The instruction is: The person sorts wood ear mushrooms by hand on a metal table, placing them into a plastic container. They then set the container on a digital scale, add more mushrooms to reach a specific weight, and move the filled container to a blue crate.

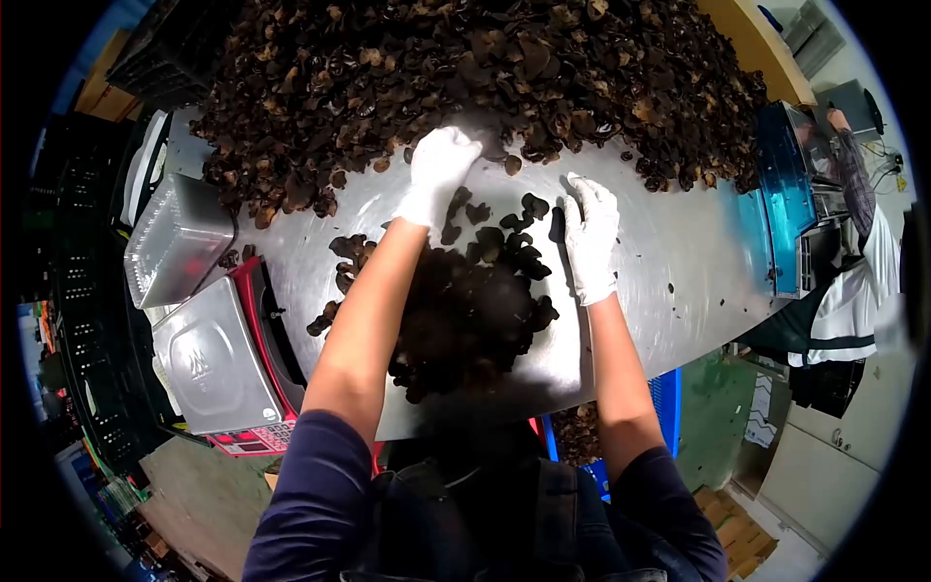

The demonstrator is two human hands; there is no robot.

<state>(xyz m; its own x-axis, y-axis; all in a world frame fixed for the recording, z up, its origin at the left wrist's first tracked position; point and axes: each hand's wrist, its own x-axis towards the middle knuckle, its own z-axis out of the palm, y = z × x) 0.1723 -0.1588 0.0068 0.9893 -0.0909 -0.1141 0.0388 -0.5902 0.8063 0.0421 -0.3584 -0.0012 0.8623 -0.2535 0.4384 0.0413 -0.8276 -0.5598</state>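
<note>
Both hands wear white gloves over a metal table [669, 262]. My left hand [443, 170] is closed at the front edge of a large heap of dark brown, mushroom-like pieces [407, 78]; what its fingers hold, if anything, is too small to make out. To the right, my right hand [591, 233] has its fingers partly spread, with one dark piece [558, 224] beside its left edge. Between my forearms and nearer my body lies a smaller pile of dark pieces [465, 310], with a few loose ones above it.
A red scale with a metal plate [208, 359] and a clear plastic container [179, 242] stand at the left. A blue machine [781, 204] is at the right, near another person's arm [853, 175]. Below the table edge is a blue crate [666, 407].
</note>
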